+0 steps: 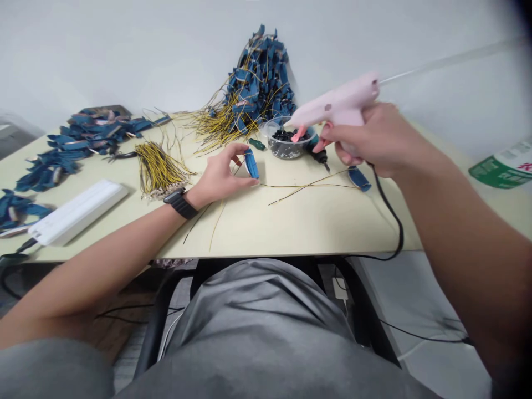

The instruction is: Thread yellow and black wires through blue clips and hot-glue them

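Note:
Between the thumb and fingers of my left hand [222,174] is a small blue part [251,163] with thin wires trailing from it. My right hand [374,141] is wrapped round the grip of a pink glue gun [338,101], with a glue stick coming out of its back end. The gun's nozzle points left, above a clear round tub [286,152] of small black pieces. Below my right hand, another blue part [359,178] with yellow and black wires lies on the table.
A tall heap of blue parts [266,72] stands against the wall. Bundled yellow wires [158,169], pliers [122,155] and a white box [78,210] lie left. Behind the tub is a dark screwdriver-like tool [320,155]. A green-and-white container [502,169] stands right. The gun's black cord [399,221] hangs over the table edge.

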Action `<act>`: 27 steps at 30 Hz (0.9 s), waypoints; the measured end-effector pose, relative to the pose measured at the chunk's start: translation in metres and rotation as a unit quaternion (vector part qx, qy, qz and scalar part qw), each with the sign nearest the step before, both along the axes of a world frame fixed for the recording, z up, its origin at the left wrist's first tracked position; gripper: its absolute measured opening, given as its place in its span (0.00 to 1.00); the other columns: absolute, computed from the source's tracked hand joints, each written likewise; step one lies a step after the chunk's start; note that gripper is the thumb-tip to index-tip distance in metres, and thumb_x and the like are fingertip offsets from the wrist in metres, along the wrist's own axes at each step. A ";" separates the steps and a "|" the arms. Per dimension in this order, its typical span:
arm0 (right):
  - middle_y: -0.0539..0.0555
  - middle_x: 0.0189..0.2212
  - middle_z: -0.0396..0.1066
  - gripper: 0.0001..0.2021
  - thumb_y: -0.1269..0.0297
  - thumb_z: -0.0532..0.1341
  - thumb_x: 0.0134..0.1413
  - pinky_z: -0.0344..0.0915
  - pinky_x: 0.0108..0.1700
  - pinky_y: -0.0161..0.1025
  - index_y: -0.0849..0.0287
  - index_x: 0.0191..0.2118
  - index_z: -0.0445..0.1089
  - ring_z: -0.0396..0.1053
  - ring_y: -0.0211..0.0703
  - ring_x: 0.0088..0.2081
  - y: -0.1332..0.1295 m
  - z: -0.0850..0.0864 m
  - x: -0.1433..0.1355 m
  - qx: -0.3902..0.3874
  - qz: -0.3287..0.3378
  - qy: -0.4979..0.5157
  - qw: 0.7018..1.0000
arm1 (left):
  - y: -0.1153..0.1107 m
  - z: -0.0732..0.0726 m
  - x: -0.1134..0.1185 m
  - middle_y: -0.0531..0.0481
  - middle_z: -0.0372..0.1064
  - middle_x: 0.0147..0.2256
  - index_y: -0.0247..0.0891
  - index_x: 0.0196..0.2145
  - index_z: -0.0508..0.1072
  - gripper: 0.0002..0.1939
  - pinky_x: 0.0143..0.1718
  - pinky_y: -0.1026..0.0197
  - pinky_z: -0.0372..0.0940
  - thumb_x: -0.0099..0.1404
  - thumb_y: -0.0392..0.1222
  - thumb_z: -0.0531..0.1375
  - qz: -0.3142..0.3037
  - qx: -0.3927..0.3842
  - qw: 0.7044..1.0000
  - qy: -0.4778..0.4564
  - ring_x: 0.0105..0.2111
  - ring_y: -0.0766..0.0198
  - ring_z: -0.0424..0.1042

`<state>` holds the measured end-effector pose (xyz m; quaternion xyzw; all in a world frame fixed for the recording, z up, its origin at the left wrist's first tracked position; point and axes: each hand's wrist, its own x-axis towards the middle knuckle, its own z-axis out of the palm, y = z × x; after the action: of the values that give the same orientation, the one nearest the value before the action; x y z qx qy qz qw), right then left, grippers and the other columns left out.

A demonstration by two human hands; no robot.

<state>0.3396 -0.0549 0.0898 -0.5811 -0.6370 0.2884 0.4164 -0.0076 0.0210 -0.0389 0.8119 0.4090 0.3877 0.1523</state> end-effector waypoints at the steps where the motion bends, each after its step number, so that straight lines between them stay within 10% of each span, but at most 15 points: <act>1: 0.61 0.38 0.88 0.09 0.79 0.72 0.75 0.56 0.21 0.36 0.62 0.40 0.87 0.63 0.33 0.23 0.002 -0.001 -0.009 -0.015 0.022 0.012 1.000 | 0.000 0.000 0.000 0.40 0.85 0.69 0.45 0.71 0.79 0.46 0.67 0.38 0.83 0.60 0.51 0.87 -0.005 0.001 1.000 -0.003 0.58 0.44 0.87; 27: 0.51 0.25 0.76 0.13 0.52 0.83 0.65 0.68 0.24 0.43 0.52 0.42 0.84 0.67 0.45 0.25 0.012 -0.043 -0.032 -0.024 0.089 -0.013 0.996 | -0.019 0.013 0.004 0.40 0.80 0.77 0.47 0.76 0.78 0.47 0.74 0.32 0.75 0.62 0.49 0.80 -0.036 0.011 0.996 0.077 0.72 0.35 0.81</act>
<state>0.3074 -0.0429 0.0469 -0.5354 -0.6844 0.3322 0.3667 -0.0032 0.0019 -0.0260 0.8549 0.3859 0.3230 0.1257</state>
